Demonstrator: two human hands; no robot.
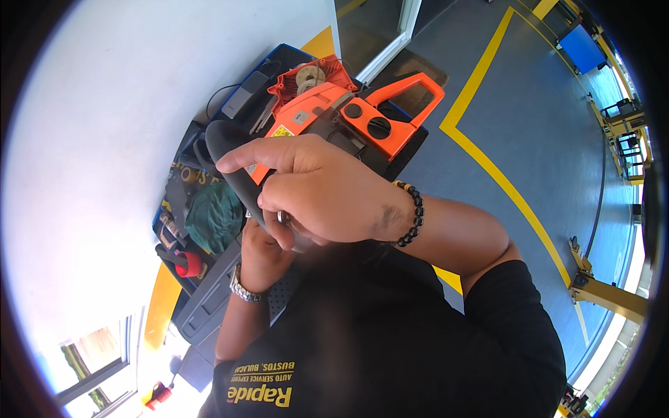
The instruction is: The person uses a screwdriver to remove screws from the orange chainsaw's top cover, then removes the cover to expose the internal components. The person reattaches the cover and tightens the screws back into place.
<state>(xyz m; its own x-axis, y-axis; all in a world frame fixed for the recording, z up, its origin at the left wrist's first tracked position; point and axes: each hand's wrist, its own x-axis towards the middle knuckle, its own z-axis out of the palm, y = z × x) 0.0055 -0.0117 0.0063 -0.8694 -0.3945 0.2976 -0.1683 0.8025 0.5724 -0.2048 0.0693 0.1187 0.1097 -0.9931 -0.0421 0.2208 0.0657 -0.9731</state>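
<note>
An orange and black chainsaw [376, 129] lies across the cluttered worktop at centre. My right hand [320, 188] is over its black front guard [242, 188], index finger extended against the guard and the other fingers curled, with what they hold hidden. Below it, my left hand [265, 254], wearing a metal watch, is partly covered by the right one; its fingers look curled round something I cannot make out.
An orange cover [275, 90], grey device [244, 96], green cloth [212, 216] and red roll [188, 266] surround the saw. A white wall [104, 139] is left, a glass door [369, 28] ahead. Yellow floor lines [488, 160] and lift arms [606, 296] are at right.
</note>
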